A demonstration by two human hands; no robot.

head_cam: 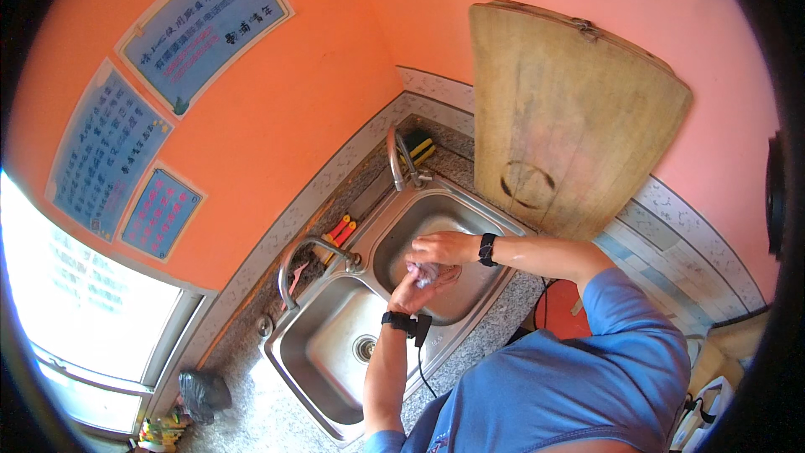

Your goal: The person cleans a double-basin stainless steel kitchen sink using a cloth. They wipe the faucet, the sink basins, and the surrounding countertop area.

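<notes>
Both of my hands meet over the far basin (465,220) of a double stainless-steel sink. My left hand (415,291), palm up, holds a small crumpled pinkish-white item (426,274); whether it is cloth or food I cannot tell. From above, my right hand (445,248) closes its fingers on the same item and partly hides it. Each wrist wears a black strap; a cable runs from the left one. Some water seems to lie in the far basin. The near basin (333,352) shows its drain (365,348).
Curved faucets rise at the far basin (395,157) and near basin (292,264). Red-and-yellow-handled tools (339,236) and a yellow-black sponge (418,146) lie behind the sink. A large wooden board (572,119) leans on the wall. A black plastic bag (205,395) sits on the granite counter (251,425).
</notes>
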